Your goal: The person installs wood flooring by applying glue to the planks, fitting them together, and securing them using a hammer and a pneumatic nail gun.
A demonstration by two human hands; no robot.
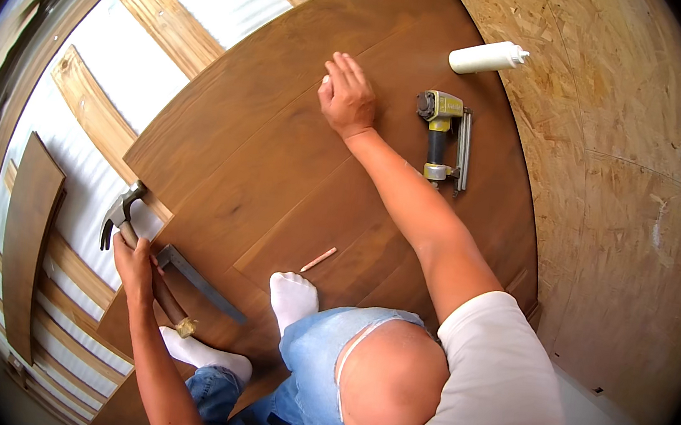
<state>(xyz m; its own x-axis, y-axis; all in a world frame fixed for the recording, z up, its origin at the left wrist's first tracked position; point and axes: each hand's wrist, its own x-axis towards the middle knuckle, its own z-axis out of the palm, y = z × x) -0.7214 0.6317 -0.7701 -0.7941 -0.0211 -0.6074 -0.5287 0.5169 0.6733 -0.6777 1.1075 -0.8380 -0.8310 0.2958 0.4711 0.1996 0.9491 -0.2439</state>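
My left hand (133, 260) is closed round the wooden handle of a claw hammer (122, 209), just beyond the stepped edge of the brown wooden floorboards (281, 147). The hammer's head points up and away, and its handle end reaches toward my sock. Beside that hand a metal square (202, 282) rests on the boards. My right hand (345, 100) is stretched far forward over the laid boards, its fingers extended and nothing visible in it; whether the palm presses on the wood I cannot tell. A pencil (318, 260) lies near my foot.
A yellow and black pneumatic nailer (439, 140) lies right of my right forearm, and a white squeeze bottle (487, 57) lies beyond it, by the particleboard wall (613, 109). To the left, wooden battens (169, 23) cross white sheeting, with loose planks (26, 244) on top.
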